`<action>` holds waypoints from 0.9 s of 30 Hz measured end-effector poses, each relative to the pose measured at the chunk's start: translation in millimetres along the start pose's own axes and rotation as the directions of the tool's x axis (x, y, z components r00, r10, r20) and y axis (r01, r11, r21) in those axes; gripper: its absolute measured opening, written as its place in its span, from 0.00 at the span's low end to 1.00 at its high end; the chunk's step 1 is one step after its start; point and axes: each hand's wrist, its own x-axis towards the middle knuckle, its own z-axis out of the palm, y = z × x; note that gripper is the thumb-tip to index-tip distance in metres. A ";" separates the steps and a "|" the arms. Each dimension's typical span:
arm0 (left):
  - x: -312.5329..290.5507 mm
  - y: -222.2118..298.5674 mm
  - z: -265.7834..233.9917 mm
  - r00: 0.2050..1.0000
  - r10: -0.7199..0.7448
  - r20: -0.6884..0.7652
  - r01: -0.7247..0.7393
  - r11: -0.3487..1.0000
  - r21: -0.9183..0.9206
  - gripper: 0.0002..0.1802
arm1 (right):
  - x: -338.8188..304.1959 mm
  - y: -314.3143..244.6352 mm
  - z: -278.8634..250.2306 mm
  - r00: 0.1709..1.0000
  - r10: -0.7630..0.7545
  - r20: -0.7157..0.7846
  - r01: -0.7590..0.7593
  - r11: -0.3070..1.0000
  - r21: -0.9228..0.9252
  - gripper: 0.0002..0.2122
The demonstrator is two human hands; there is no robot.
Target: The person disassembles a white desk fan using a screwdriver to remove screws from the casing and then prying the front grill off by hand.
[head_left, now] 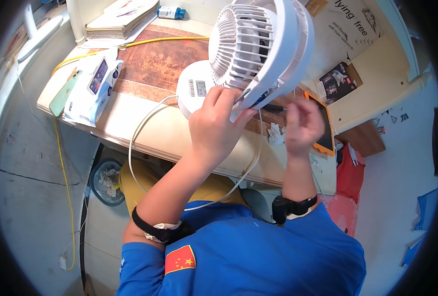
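Observation:
A white desk fan (pixel 246 44) stands on a desk, its grilled head tilted over a round base (pixel 192 89). My left hand (pixel 214 121) is closed at the lower edge of the fan head, fingers and thumb against the housing. A thin dark piece shows by its fingertips. My right hand (pixel 304 126), slightly blurred, is right of the fan with its fingers curled. Its fingertips meet the thin end of a slim dark tool (pixel 274 107), whose kind I cannot make out. A white cable (pixel 131 143) runs from the base and loops down across my lap.
A pack of wipes (pixel 93 91) and a pale green phone-like slab (pixel 65 96) lie at the left. Behind are stacked books (pixel 120 22) and a blue bottle (pixel 171 12). An orange-framed tablet (pixel 323 123) lies right. A waste bin (pixel 108 182) stands below.

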 end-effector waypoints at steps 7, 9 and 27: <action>-10.0 0.4 10.9 0.995 -0.099 -0.011 0.099 0.995 0.002 0.27 | 108.1 -27.4 4.7 0.866 -0.455 0.206 0.497 0.829 -0.258 0.15; -8.6 -0.3 10.2 0.986 -0.165 0.019 0.165 0.986 -0.009 0.30 | 126.5 -22.8 3.1 0.790 -0.497 0.357 0.597 0.757 -0.266 0.22; 3.7 -17.6 11.1 0.994 -0.112 0.013 0.113 0.982 -0.155 0.54 | 101.1 -0.3 17.7 0.958 0.188 0.215 -0.256 0.901 0.350 0.35</action>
